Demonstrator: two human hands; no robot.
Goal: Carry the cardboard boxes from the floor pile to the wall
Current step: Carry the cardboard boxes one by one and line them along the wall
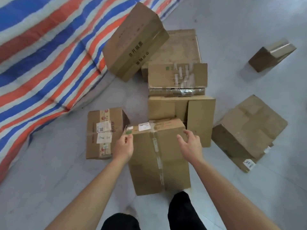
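Note:
A tall taped cardboard box (156,156) stands on the grey floor right in front of me. My left hand (123,147) is at its upper left corner, fingers curled against the edge. Over the box's upper right corner, my right hand (191,145) hovers with its fingers spread and relaxed. Behind it lies the pile: a wide box (181,108), a flattened taped box (177,77), and a tilted long box (134,42) with printed characters.
A labelled box (103,133) stands to the left, a large tilted box (247,131) to the right, a small box (272,54) far right. A striped red, white and blue tarp (49,52) covers the left. My dark trouser legs (181,211) show at the bottom.

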